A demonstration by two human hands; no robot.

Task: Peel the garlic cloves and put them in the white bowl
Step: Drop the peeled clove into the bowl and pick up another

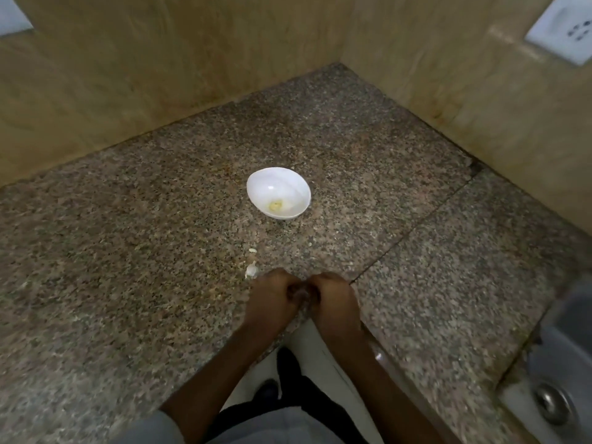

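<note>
Speckled granite surface (128, 251) carries the white bowl (298, 184), with a yellowish peeled clove (275, 205) inside. At its 6 o'clock an unpeeled garlic clove (251, 270) lies just beside the left hand (272, 299). It meets the right hand (334, 302), fingers (288, 288) curled inward; what they pinch I cannot tell.

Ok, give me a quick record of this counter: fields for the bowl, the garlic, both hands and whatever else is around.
surface: speckled granite counter, set in a wall corner
white bowl: upright, mid-counter, pale yellowish bits at its bottom
garlic clove: whitish, loose on the counter beside the left hand, outside the bowl
small scrap: on the counter between clove and bowl
left hand: fingers curled, meeting the right hand near the counter's edge
right hand: fingers curled; anything held between the hands is hidden
sink: lower right
wall socket: upper right
</note>
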